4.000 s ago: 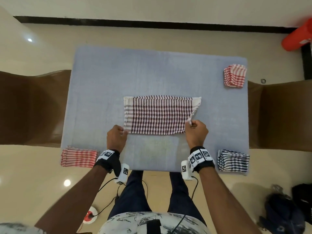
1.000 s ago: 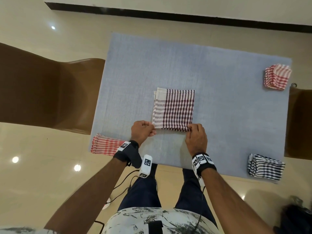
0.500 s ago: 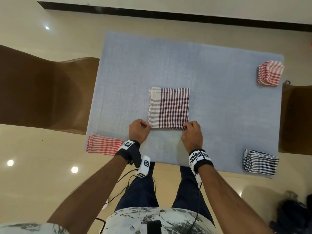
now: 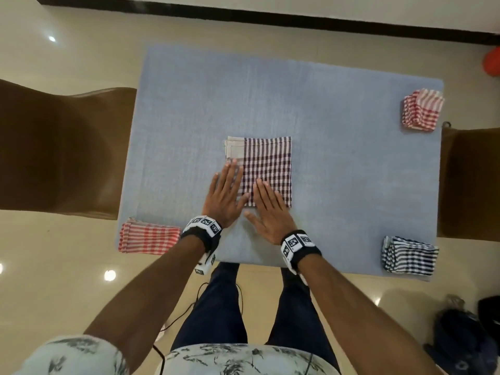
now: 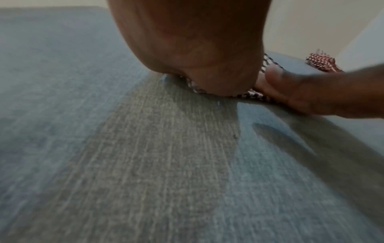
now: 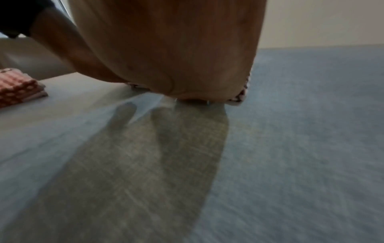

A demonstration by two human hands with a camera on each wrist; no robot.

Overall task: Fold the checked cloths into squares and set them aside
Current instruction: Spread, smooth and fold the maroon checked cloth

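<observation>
Maroon checked cloth (image 4: pixel 266 169), folded into a square, lies near the middle of a blue-grey table mat (image 4: pixel 338 109), a plain cream band showing at its 10 o'clock corner. The mat covers a rectangular table standing on a glossy beige floor (image 4: pixel 67 280) that mirrors ceiling lights, with a dark skirting line along the far wall at 12 o'clock. Brown chairs flank the table, one at 9 o'clock (image 4: pixel 54 147) and one at 3 o'clock (image 4: pixel 470 182). The left hand (image 4: pixel 223 196) presses flat on the cloth's near-left part, fingers straight and spread; the right hand (image 4: pixel 266 209) lies beside it with straight fingers on the near edge, its palm partly on the mat. Both wrist views show only a palm heel down on the mat, with checked fabric peeking out beneath. A folded red checked cloth (image 4: pixel 148 238) sits at the mat's 8 o'clock corner, a red striped folded stack (image 4: pixel 422 110) at 2 o'clock, and a navy striped folded stack (image 4: pixel 408 255) at 4 o'clock. Each wrist carries a black band with black-and-white square marker tags (image 4: pixel 296 242); no readable writing appears. A dark bag (image 4: pixel 460 336) rests on the floor at 5 o'clock, and a red object (image 4: pixel 492 64) is partly cut off at 1 o'clock.
</observation>
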